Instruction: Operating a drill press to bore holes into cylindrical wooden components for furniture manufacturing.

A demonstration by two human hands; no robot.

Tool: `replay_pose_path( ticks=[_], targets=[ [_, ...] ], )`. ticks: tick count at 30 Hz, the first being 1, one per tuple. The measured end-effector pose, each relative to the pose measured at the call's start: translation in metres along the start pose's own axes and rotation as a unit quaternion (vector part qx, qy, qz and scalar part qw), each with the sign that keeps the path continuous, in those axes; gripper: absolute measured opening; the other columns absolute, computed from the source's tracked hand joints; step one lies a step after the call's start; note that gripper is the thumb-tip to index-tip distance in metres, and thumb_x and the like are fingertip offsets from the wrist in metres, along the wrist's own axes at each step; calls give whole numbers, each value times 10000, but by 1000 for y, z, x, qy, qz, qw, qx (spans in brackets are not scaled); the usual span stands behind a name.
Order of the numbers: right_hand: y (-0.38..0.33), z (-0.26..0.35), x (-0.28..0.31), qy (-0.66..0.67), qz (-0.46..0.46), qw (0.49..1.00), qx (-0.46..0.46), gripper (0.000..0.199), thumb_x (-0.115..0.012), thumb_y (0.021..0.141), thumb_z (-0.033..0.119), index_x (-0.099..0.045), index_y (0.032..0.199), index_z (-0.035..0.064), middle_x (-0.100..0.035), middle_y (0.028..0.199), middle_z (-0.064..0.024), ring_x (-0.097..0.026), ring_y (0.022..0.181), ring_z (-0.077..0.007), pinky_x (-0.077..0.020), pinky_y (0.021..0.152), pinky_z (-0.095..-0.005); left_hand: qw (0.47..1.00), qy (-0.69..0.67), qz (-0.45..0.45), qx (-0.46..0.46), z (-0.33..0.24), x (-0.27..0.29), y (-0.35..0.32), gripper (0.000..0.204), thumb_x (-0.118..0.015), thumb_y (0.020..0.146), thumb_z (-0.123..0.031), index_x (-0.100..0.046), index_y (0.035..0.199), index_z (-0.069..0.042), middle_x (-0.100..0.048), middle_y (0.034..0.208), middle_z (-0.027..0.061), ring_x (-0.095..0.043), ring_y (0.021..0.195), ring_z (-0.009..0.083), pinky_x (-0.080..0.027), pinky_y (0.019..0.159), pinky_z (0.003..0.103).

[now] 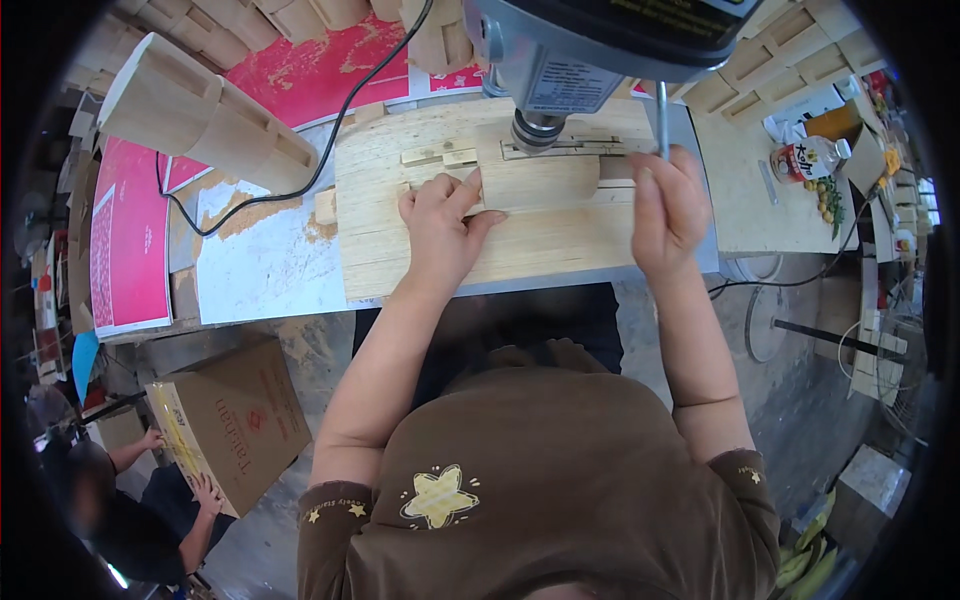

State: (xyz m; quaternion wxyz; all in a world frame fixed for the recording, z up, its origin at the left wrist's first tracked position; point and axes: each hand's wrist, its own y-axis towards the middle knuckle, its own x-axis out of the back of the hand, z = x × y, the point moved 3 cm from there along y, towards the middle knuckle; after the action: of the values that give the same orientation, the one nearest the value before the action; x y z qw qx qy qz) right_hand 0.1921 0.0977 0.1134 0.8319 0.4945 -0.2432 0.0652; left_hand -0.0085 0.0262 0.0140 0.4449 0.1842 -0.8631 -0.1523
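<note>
A curved, pale wooden block (548, 182) lies on a plywood board (400, 270) beneath a grey drill press (575, 75). The press's chuck (537, 131) is right above the block's far side, where a slot runs along the top; the bit's tip is hidden. My left hand (442, 228) grips the block at its left end, thumb by the near edge and fingers against the end. To the right, my right hand (670, 210) is closed around the press's metal lever (662, 118). Small wooden strips (440, 155) sit on the board beyond my left fingers.
Stacked wooden pieces (190, 115) stand at left beside a black cable (350, 100) and sawdust. Similar pieces line the back. A bottle (808, 160) stands on the right-hand table. At lower left, another person's hands (207, 494) hold a cardboard box (240, 425).
</note>
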Motion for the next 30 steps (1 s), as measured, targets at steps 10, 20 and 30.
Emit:
replay_pose_path(
  ticks=[10,20,30],
  targets=[
    [163,-41,49,-62,-63,995,-50,323,-492,935,278,-623,1035,0,-597,795,-7,-520,714,-77,-404,636,-212,997,-61,-26,31,-11,-1,5,495,-805,554,-284,-644,992,-120,-571,787,-6,-545,803,199,-286,787,387],
    [-12,-90,46,126,240,932,-240,484,-544,885,157,-406,1330,25,-478,1280,-101,-420,1210,-207,-292,1034,-325,993,-107,-45,-9,-2,-9,8,396,-790,561,-233,-632,905,-119,-554,833,20,-538,844,213,-306,794,380],
    [-41,-87,34,49,244,939,-237,303,-666,746,10,-556,1028,-11,-583,918,-91,-562,854,-247,-444,776,-321,982,-187,-15,0,2,47,-2,304,-755,620,-52,-651,905,-44,-567,808,40,-546,710,156,-426,649,266]
  ],
)
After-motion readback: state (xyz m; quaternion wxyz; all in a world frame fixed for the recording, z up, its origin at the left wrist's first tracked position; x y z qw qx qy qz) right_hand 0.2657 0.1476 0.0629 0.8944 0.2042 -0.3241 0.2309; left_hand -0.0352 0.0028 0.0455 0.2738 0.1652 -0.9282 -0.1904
